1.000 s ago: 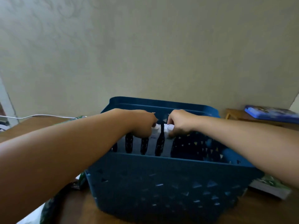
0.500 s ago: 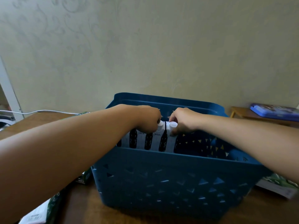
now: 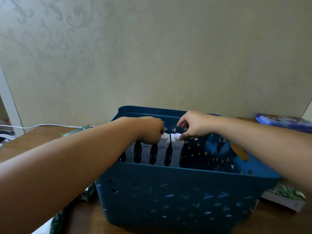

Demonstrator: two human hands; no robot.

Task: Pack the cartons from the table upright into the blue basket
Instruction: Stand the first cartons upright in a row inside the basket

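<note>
I note the right hand (image 3: pixel 194 125) has lifted off the cartons (image 3: pixel 161 153), fingers now loosely spread and holding nothing. The left hand (image 3: pixel 150 130) stays curled on their tops. Cartons stand upright at frame centre, inside the basket (image 3: pixel 177 191); placement looks settled.

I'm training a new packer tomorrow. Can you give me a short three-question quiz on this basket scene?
1. True or false: the cartons in the blue basket stand upright.
2. Which side of the basket holds the cartons: A its left, B its right?
3. What does the right hand touch with its fingertips?

Key: 1 true. 2 A. 3 the white cap of the rightmost carton; the left hand is at the neighbouring cap.
</note>
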